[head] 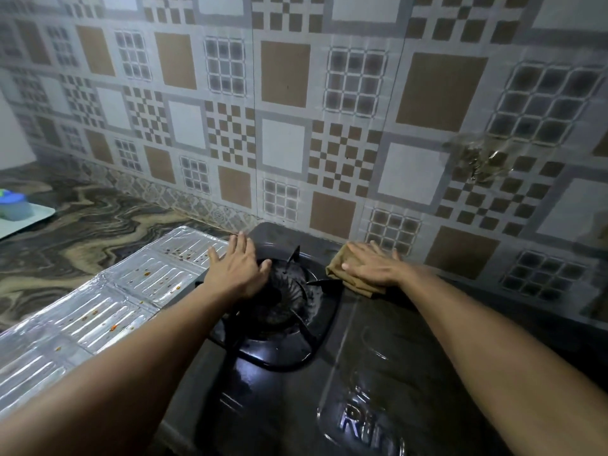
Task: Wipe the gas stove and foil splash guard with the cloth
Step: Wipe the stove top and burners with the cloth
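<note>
A black gas stove (pixel 388 350) fills the lower middle, with its burner and pan support (pixel 286 301) at its far left. My right hand (pixel 371 266) lies flat on a brown cloth (pixel 357 284), pressing it onto the stove's far edge, right of the burner. Spread flat with fingers apart, my left hand (pixel 238 268) rests over the burner's left rim and holds nothing. The silver foil splash guard (pixel 98 311) lies beside the stove on the left, dotted with small red-orange spatters.
A patterned tiled wall (pixel 296 110) rises right behind the stove. The marbled countertop (pixel 82 225) runs off to the left, where a light tray with a small blue-lidded container (pixel 14 205) sits at the edge of view.
</note>
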Motion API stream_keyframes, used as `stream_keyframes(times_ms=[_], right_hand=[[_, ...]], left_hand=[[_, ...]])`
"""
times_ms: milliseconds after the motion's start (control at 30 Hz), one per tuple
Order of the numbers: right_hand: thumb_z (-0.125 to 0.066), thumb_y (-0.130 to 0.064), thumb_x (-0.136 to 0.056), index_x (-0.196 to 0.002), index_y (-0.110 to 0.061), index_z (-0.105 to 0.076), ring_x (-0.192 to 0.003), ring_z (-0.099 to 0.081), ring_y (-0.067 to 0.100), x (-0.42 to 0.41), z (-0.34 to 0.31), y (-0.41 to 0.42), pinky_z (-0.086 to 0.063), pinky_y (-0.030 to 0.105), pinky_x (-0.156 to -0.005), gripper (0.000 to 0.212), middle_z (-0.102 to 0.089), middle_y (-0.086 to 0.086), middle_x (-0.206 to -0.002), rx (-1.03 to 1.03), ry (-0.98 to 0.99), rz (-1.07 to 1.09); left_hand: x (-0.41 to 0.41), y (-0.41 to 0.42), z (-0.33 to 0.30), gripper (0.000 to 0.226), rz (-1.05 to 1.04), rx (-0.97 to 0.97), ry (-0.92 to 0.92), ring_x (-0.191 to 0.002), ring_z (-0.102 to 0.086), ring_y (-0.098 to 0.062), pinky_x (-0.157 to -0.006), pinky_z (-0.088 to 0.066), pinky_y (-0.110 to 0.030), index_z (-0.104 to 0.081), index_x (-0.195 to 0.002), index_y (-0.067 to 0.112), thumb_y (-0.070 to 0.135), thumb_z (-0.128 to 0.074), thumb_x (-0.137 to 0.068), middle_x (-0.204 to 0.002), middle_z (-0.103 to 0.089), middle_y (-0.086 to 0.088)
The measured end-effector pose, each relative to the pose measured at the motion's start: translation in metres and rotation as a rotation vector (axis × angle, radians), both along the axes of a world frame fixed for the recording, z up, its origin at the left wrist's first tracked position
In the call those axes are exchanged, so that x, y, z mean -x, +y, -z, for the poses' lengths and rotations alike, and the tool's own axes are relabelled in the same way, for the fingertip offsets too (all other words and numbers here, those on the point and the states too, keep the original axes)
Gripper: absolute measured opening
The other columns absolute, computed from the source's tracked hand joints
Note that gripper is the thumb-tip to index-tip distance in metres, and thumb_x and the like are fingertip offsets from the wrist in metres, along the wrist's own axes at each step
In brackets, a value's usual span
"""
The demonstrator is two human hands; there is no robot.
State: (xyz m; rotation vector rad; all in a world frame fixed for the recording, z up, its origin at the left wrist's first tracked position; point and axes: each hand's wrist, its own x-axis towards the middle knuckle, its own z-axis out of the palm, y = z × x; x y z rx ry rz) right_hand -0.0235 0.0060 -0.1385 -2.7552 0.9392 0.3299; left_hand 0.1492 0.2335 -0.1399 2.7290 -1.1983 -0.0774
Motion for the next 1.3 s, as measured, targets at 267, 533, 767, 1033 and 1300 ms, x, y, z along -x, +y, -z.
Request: stream_keyframes(times_ms=[267,533,767,1033,1300], right_hand=[[-0.023,-0.068,-0.093,-0.153,-0.034,0.006,-0.149,0.012,0.027,-0.058,0.001,0.001,0.009,0.064,-0.112,0.075,0.011,-0.007,-0.162,-0.039,0.008,-0.141],[-0.046,-0.049,-0.094,-0.153,-0.037,-0.005,-0.149,0.009,0.033,-0.113,-0.010,-0.013,0.004,0.053,-0.116,0.073,-0.005,0.005,-0.163,-0.285,0.006,-0.191],[-0.046,-0.040,-0.099,-0.155,-0.029,-0.005,-0.142,-0.028,0.027,-0.150,-0.012,-0.007,-0.021,0.033,-0.108,0.070,-0.027,0.010,-0.157,-0.325,0.011,-0.253],[-0.028,-0.068,-0.092,-0.153,-0.034,0.006,-0.148,0.008,0.035,-0.214,-0.015,0.029,0.006,0.058,-0.117,0.077,0.010,0.006,-0.162,-0.076,0.123,-0.461],[-0.018,-0.076,-0.086,-0.152,-0.038,0.006,-0.145,0.021,0.037,-0.231,-0.005,0.052,0.012,0.059,-0.115,0.079,0.018,0.005,-0.161,-0.009,0.158,-0.570]], left_hand=[[-0.013,0.008,-0.001,0.059,0.046,0.118,-0.003,-0.150,0.000,-0.018,-0.114,-0.012,-0.062,-0.020,-0.153,0.016,0.044,-0.030,-0.101,-0.163,0.005,0.003],[-0.026,0.002,0.004,0.056,-0.110,0.131,0.111,-0.150,-0.005,-0.026,-0.113,-0.017,-0.062,-0.036,-0.143,0.013,0.047,-0.033,-0.099,-0.163,-0.006,-0.003],[-0.024,0.000,0.002,0.059,-0.132,0.145,0.136,-0.150,-0.003,-0.026,-0.115,-0.015,-0.061,-0.030,-0.149,0.015,0.046,-0.034,-0.099,-0.163,-0.008,0.000],[-0.021,-0.002,0.002,0.057,-0.147,0.157,0.123,-0.150,-0.004,-0.025,-0.114,-0.016,-0.061,-0.033,-0.147,0.013,0.043,-0.035,-0.099,-0.163,-0.004,-0.002],[-0.018,0.001,0.002,0.073,-0.244,0.140,0.101,-0.150,0.003,-0.023,-0.112,-0.014,-0.065,-0.015,-0.152,0.006,0.050,-0.033,-0.097,-0.163,0.008,-0.005]])
